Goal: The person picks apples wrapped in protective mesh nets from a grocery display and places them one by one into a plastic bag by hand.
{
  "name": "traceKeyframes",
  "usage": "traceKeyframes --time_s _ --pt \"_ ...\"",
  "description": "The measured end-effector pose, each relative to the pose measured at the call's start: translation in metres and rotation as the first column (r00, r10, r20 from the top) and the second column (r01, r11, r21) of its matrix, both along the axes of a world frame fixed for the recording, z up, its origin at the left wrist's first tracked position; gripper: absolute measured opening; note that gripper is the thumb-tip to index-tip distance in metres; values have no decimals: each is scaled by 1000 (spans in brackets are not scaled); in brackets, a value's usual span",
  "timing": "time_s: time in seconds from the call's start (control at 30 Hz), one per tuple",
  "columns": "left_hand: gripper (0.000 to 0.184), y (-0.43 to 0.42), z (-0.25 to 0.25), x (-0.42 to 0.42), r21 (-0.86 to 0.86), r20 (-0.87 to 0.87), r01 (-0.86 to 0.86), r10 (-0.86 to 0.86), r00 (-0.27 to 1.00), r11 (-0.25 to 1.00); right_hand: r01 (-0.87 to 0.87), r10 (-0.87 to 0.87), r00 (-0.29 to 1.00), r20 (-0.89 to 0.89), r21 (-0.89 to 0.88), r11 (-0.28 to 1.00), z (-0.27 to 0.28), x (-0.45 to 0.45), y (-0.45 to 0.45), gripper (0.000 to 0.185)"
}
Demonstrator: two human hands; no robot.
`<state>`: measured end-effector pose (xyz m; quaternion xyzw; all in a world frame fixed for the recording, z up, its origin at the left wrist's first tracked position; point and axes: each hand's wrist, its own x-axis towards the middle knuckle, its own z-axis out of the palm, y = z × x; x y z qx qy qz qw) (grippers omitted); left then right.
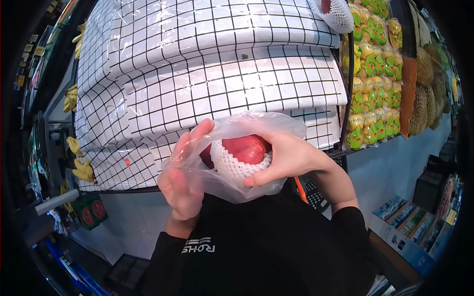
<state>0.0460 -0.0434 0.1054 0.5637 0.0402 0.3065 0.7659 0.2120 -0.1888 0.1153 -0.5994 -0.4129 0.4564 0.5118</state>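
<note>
Inside the clear bag (237,193) sits the red fruit (245,149) in white foam net (236,167). From the bag's right, your right hand (295,155) curves inward, clamped on the fruit; at the bag's left, your left hand (185,186) stands raised, thumb and fingers apart.

Green box (92,213) (2 red discs (98,209)) near bananas (84,170), left; wrapped yellow fruit (374,85) near durians (419,107), right.

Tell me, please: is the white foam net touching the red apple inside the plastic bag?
Touching. The head view shows it: the white foam net wraps around the red apple, its mesh lying against the skin.
</note>
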Motion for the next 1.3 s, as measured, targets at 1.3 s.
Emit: traceKeyframes --time_s 1.3 --pt "42 3 -4 45 330 -151 62 -12 988 942 10 -321 519 792 370 929 -36 14 23 75"
